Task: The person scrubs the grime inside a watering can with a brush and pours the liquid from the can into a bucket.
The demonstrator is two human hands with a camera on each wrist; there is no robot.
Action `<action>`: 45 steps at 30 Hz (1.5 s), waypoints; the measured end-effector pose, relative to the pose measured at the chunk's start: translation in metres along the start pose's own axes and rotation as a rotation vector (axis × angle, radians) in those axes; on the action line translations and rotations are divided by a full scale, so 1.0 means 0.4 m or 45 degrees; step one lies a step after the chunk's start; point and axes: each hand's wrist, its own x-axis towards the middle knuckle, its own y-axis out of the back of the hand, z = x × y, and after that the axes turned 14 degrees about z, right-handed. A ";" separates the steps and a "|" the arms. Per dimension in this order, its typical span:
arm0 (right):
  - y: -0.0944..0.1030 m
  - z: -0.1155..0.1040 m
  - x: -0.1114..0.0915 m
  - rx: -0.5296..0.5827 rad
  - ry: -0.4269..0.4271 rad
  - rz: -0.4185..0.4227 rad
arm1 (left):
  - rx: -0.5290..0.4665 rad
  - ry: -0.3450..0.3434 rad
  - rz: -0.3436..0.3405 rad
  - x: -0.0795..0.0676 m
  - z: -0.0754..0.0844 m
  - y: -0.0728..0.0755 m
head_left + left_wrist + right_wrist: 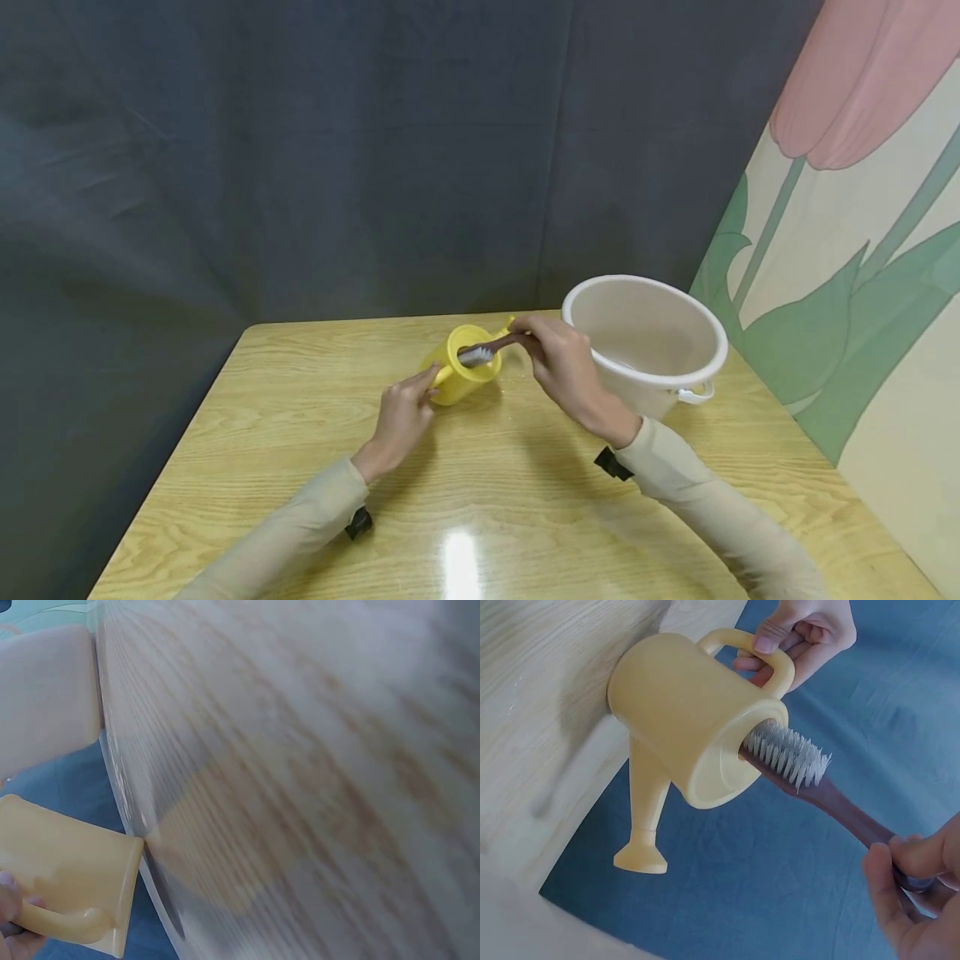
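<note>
A small yellow watering can (455,388) stands tilted on the table, its top opening towards the right hand. My left hand (397,422) grips its handle; in the right wrist view the left thumb and fingers (769,639) curl round that handle. Between the thumb and fingers of my right hand (564,367) is the handle of a scrub brush (847,814) with white bristles. The brush's tip sits inside the can's opening, and part of the bristles shows outside. The can's spout (646,799) points away from the left hand. What the brush tip touches inside is hidden.
To the right of the can, close by the right forearm, stands a white bucket (637,385) with a side handle. The wooden table (300,400) meets a dark curtain (375,167) at the back. A wall painted with tulips (832,108) borders the right side.
</note>
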 end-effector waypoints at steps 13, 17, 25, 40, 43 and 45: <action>0.032 0.004 0.001 -0.074 -0.046 -0.232 | 0.000 0.023 -0.009 0.000 -0.001 -0.003; 0.043 -0.003 0.008 -0.089 -0.017 -0.266 | 0.009 0.025 0.000 0.000 -0.001 -0.003; 0.052 -0.010 0.009 -0.093 -0.007 -0.190 | -0.008 0.003 0.015 -0.001 0.002 -0.005; 0.062 0.011 -0.004 -0.191 -0.070 -0.408 | 0.007 0.035 -0.005 0.001 -0.001 -0.003; 0.061 0.013 -0.007 -0.187 -0.090 -0.446 | 0.009 0.050 -0.010 0.001 -0.001 -0.002; 0.061 0.014 -0.009 -0.171 -0.102 -0.457 | 0.011 0.055 -0.011 0.001 -0.001 -0.001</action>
